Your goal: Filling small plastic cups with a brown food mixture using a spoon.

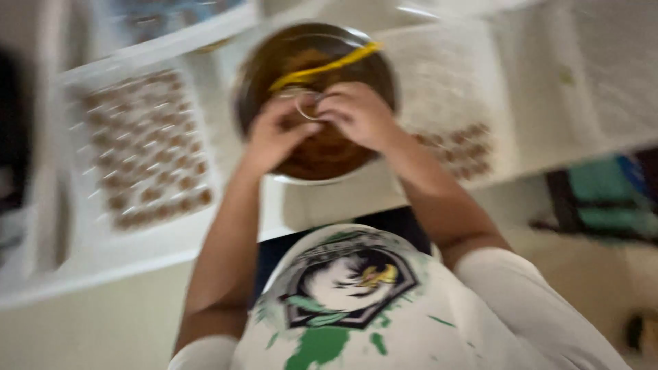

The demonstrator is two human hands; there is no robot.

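Round steel bowl (248,89) of brown, sticky-looking mixture sits on the white bench (384,192) straight ahead of the person, with both hands working over its near half. The left hand (274,133) and right hand (356,113) are pressed together, fingers (329,106) curled in narrow around a small thin metal ring (306,108), seemingly a round mould or cutter, though the blur hides whether each hand truly grips it. A yellow plastic utensil (325,66) lies across the bowl behind them.

Judging by this, the ring could slip from sticky fingers and sink into the mixture, and a downward push near the rim might tip or slide the bowl toward the bench edge. An elbow swung wide could also knock a tray.

Left of the bowl a white tray (89,226) carries rows of small brown pieces (147,147); right of it another white tray (500,103) holds only a few brown lumps (462,147) at its near corner. No package, label or sign can be made out; a teal and dark shape (603,199) at the far right is too blurred to identify.
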